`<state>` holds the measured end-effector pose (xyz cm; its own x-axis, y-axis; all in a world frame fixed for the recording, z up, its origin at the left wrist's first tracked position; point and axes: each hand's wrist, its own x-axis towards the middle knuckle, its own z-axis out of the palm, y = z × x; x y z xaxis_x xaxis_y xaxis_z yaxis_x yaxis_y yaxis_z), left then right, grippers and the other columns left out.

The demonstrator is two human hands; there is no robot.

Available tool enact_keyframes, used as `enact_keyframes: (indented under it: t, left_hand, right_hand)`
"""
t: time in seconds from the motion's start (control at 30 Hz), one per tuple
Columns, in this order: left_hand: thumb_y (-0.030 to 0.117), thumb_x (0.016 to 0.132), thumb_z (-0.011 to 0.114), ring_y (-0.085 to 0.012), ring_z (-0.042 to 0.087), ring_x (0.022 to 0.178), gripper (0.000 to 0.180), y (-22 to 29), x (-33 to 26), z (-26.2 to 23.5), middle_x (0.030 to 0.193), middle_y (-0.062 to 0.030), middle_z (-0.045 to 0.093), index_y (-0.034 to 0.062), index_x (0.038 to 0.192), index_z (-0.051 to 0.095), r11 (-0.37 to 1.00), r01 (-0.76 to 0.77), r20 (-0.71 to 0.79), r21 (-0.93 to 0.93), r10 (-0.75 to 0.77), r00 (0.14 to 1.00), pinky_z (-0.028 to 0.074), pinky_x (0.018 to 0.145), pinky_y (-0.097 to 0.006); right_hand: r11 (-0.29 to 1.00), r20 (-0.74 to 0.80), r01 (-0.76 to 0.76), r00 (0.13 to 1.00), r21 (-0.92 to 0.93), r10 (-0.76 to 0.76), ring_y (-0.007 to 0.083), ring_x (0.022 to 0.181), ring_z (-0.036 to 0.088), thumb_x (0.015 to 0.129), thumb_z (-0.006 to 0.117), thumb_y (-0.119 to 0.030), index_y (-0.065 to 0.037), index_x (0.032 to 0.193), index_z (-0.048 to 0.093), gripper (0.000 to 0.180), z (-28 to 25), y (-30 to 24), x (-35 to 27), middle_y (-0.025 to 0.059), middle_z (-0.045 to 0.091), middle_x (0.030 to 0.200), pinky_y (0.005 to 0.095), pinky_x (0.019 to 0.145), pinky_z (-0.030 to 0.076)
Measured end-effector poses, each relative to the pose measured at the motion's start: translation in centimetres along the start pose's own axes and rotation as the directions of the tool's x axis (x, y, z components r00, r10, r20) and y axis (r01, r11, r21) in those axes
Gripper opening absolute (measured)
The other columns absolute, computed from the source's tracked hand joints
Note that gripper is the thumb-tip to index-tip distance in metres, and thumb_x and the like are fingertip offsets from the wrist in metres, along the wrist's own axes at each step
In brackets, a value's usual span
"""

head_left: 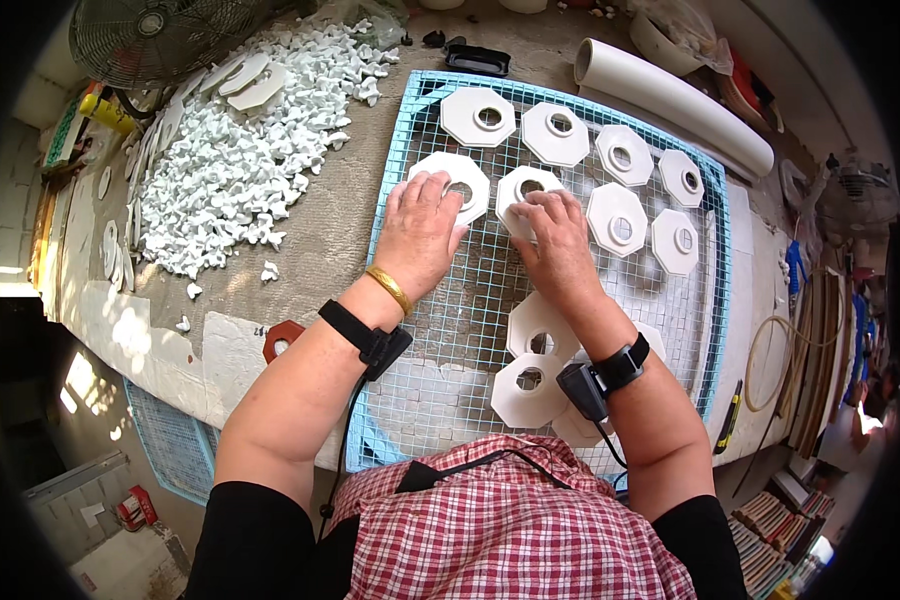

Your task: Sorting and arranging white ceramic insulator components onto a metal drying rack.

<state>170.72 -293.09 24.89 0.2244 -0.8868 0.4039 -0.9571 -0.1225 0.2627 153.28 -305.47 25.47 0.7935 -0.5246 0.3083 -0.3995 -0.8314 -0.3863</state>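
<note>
A white octagonal plate with a raised ring around its centre hole (473,186) lies on the blue wire mesh rack (450,330). My left hand (422,228) is closed over its left part, fingers on top and thumb by its lower edge. Beside it to the right, my right hand (555,240) grips a second ringed octagonal plate (511,186) by its lower right side. Palms and fingers hide parts of both. Further ringed plates, such as one at the far left (460,118) and one at the right (675,242), sit in rows.
Near my right forearm lie overlapping octagonal plates without visible rings (525,395). A heap of small white pieces (240,150) spreads at the left below a fan (155,35). Behind the rack are a white roll (670,105) and a black tray (477,60). A yellow-black cutter (730,415) lies at right.
</note>
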Motion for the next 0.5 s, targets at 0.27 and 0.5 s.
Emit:
enact_keyframes:
  t: [0.27,0.5]
  left_hand:
    - [0.016,0.081,0.072,-0.0346,0.044,0.126,0.036,-0.1,0.8,0.1,0.128,-0.0152,0.049,0.0060,0.112,0.057,1.000,0.003,0.005,0.011,-0.003,1.000,0.033,0.107,-0.047]
    - [0.018,0.087,0.065,-0.0325,0.043,0.129,0.036,-1.6,5.6,-0.4,0.133,-0.0120,0.049,0.0073,0.120,0.055,0.999,-0.034,-0.019,0.018,0.034,0.999,0.028,0.111,-0.049]
  right_hand:
    - [1.000,0.012,0.029,1.000,-0.003,-0.029,0.0345,0.126,0.044,0.079,0.072,-0.008,-0.010,0.115,0.062,0.038,0.2,0.6,0.9,0.0100,0.055,0.124,0.0475,0.101,0.037]
    - [1.000,0.032,0.006,0.999,0.001,-0.006,0.0349,0.127,0.043,0.079,0.071,-0.007,-0.011,0.116,0.061,0.039,-0.5,0.4,1.2,0.0106,0.054,0.128,0.0493,0.101,0.036]
